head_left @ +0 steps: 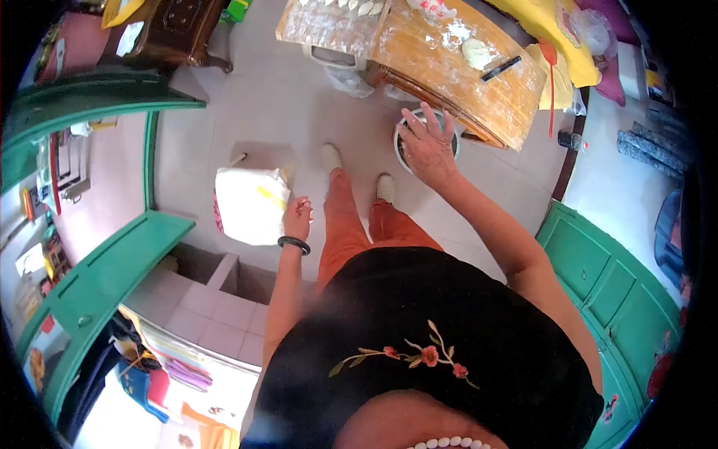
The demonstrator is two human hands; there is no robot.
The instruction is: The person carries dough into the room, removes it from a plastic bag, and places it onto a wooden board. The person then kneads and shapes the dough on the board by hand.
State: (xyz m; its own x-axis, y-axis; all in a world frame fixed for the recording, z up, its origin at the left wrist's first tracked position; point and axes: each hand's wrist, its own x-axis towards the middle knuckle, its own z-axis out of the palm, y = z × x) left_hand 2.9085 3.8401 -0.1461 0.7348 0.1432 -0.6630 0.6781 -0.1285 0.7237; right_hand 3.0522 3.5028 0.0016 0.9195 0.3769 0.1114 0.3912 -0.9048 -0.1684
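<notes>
My right hand is open, fingers spread, over a round white-rimmed container on the floor; from above, I cannot tell whether they touch. The hand hides most of what is inside. Lower on the left, my left hand has its fingers curled in, with a dark bangle at the wrist. Right beside it is a white bag or cloth with a yellow patch. Whether those fingers grip its edge or anything else is hidden.
A floury wooden table stands ahead, bearing a lump of dough, a dark rod and a board with several dumpling-like pieces. A red long-handled utensil lies at its right. Green cabinets flank me.
</notes>
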